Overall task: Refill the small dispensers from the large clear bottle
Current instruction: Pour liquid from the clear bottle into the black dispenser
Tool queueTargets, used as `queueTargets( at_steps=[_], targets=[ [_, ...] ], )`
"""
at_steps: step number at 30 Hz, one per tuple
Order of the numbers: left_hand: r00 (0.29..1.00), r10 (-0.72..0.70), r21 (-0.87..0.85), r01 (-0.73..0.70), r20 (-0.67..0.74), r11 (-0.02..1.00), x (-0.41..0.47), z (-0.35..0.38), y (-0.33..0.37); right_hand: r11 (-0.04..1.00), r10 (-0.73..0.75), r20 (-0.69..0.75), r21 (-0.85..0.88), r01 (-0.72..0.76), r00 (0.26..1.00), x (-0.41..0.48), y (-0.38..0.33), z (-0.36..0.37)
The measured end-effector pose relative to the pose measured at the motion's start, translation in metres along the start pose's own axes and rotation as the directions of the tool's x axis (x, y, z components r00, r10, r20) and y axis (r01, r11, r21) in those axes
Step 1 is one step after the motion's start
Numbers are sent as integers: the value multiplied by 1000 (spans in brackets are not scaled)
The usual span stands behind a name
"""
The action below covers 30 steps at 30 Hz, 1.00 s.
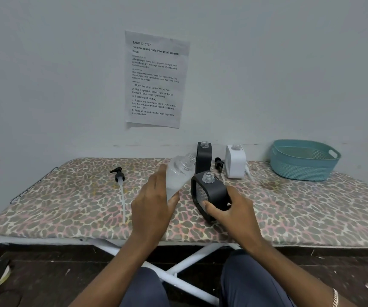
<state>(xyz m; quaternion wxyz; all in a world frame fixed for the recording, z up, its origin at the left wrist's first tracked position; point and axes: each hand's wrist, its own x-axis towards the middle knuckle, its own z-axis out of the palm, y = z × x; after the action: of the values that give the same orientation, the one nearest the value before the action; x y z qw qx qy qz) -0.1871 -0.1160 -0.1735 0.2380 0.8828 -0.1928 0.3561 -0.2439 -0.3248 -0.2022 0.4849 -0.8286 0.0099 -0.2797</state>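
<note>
Nearest me are the knees [145, 287], and both forearms run up from them over the near edge of the board [67, 207].

My left hand [154, 202] is wrapped round the lower body of the bottle [179, 176], thumb on the near side. The bottle is clear of the board and tilted, its long axis running up and to the right with the uncapped mouth at the top. It looks cloudy inside; I cannot read the level.

My right hand [234, 209] grips the dispenser [211, 191] by its lower right corner, fingers curled under it, thumb on the front. It leans left on the board, near the middle, with its pump off and its clear neck open.

The move turns on one gap — the bottle's mouth sits just left of and above the dispenser's neck, pointing up and not down into it. I judge the bottle must tip further right to pour. Whether its shoulder touches the dispenser's corner I cannot tell.

Along the far edge stand a rear black dispenser [204, 156] and a white dispenser [235, 161], both open-necked. What they hold I cannot see. A small pump [219, 163] lies between them. A long-tubed pump [119, 180] lies toward the left end. A teal basket [302, 160] sits at the far right corner — nothing shows inside it.
</note>
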Motion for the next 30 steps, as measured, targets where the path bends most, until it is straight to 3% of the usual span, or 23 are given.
queueTargets(
  at_steps=[12, 30],
  targets=[
    [996, 71, 261, -80, 46, 962, 0, 6, -10, 999, -13, 3, -40, 13, 1000, -2, -4, 0],
    [993, 112, 296, -96, -38, 950, 1, 9, -10, 996, -20, -2, -85, 20, 1000, 0, 4, 3]
  ],
)
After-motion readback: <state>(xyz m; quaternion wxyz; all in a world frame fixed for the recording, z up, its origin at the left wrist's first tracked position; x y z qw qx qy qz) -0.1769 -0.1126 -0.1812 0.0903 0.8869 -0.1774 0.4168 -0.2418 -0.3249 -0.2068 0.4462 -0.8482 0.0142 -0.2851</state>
